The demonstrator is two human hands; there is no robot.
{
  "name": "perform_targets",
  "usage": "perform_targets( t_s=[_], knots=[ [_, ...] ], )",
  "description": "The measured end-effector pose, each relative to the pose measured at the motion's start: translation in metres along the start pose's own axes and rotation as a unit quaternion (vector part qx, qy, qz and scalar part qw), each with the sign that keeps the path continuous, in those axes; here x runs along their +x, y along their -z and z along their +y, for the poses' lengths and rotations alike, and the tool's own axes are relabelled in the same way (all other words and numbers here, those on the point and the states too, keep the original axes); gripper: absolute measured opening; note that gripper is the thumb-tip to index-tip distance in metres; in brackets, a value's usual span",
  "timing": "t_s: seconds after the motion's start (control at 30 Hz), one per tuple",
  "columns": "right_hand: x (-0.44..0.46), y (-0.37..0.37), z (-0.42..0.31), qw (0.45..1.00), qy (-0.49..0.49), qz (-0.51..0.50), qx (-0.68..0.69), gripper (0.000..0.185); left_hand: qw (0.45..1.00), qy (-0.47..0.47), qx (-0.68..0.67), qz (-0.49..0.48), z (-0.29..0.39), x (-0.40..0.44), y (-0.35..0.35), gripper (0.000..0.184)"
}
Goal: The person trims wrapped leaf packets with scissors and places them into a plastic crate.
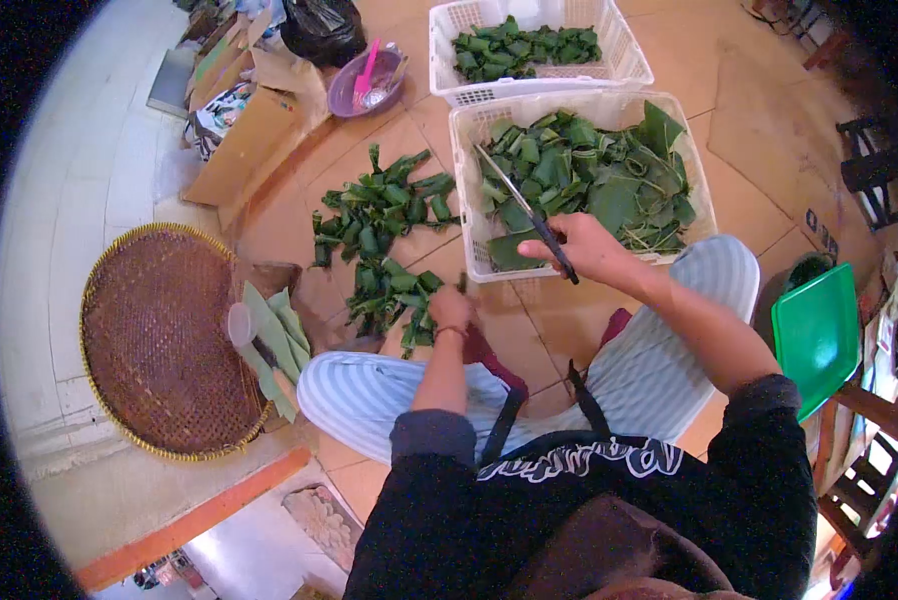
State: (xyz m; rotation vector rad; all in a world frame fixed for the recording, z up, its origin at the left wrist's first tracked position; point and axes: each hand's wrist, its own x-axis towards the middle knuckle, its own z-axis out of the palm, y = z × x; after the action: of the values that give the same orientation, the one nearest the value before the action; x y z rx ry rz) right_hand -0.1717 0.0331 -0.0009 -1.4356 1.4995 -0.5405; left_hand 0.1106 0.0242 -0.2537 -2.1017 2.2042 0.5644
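One knife (537, 222), clamped in right grip (587, 248), slants forward-left, blade foremost; left grip (449, 308) I cannot tell.

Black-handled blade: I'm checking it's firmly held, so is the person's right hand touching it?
Touching. The head view shows the right hand closed around the handle of the black-handled blade, with no gap between them.

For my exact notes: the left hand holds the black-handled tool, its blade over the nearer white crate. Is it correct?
Wrong hand: the head view shows the right hand holding the black-handled tool, its blade over the nearer white crate. The left hand is at the leaf bundles.
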Motion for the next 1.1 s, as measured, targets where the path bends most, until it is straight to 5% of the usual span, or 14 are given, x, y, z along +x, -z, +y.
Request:
perform_targets(
  t_s=[0.1, 0.13, 0.2, 0.3, 0.4, 0.57, 0.6, 0.7, 0.93, 1.1],
  knots=[
    [-0.004, 0.006, -0.001, 1.0, 0.002, -0.01, 0.017, 0.047, 0.959, 0.094, -0.265, 0.039, -0.026, 0.016, 0.027, 0.031],
    [-0.006, 0.007, -0.003, 1.0, 0.003, -0.012, 0.023, 0.048, 0.885, 0.139, -0.443, 0.031, -0.009, 0.003, 0.073, 0.031],
    [-0.007, 0.009, -0.004, 1.0, 0.001, -0.009, 0.03, 0.047, 0.637, 0.205, -0.742, 0.036, 0.017, -0.019, 0.146, 0.029],
    [-0.008, 0.012, 0.001, 0.999, 0.025, 0.005, 0.019, 0.047, 0.468, 0.057, -0.879, 0.07, 0.053, -0.037, 0.207, 0.025],
    [-0.014, 0.011, 0.0, 0.998, 0.039, -0.016, 0.039, 0.047, 0.421, -0.01, -0.903, 0.089, 0.071, -0.045, 0.242, 0.031],
    [-0.014, 0.012, 0.02, 0.994, -0.01, -0.105, -0.025, 0.054, 0.766, -0.037, -0.606, 0.21, 0.125, -0.066, 0.259, 0.025],
    [-0.019, 0.014, 0.018, 0.993, -0.004, -0.108, -0.038, 0.056, 0.788, -0.068, -0.576, 0.205, 0.13, -0.066, 0.254, 0.025],
    [-0.029, 0.015, 0.016, 0.99, 0.018, -0.123, -0.069, 0.064, 0.843, -0.145, -0.473, 0.209, 0.139, -0.064, 0.234, 0.025],
    [-0.034, 0.017, 0.018, 0.987, 0.0, -0.147, -0.059, 0.073, 0.871, -0.303, -0.288, 0.257, 0.161, -0.068, 0.211, 0.03],
    [-0.035, 0.018, 0.02, 0.987, -0.02, -0.157, -0.035, 0.071, 0.872, -0.313, -0.296, 0.233, 0.165, -0.072, 0.21, 0.028]
  ],
)
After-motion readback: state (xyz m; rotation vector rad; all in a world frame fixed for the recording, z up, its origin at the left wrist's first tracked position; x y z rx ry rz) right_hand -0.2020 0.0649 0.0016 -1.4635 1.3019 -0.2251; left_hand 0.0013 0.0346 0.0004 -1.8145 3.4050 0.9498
